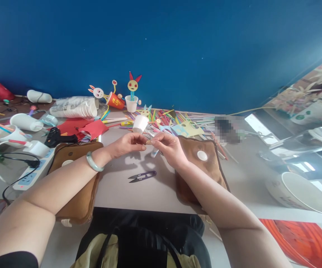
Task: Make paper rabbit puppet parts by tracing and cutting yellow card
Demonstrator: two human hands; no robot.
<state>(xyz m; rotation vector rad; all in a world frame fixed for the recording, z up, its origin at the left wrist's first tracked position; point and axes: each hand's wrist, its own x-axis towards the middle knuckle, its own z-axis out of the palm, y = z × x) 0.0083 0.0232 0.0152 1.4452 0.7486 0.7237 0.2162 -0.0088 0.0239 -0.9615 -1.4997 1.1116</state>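
Forearm (66, 182), left: extended up and inward over a brown cushion (79, 208), with a pale bangle (94, 162) worn at the wrist. Left hand (124, 146) is curled, thumb and index slightly parted; whether the small tan piece (149, 142) is gripped by it cannot be told. The piece is held at centre, above the surface (116, 193), pinched by the right hand (171, 149), wrist bent inward. Right forearm (219, 197) is angled in from lower right.
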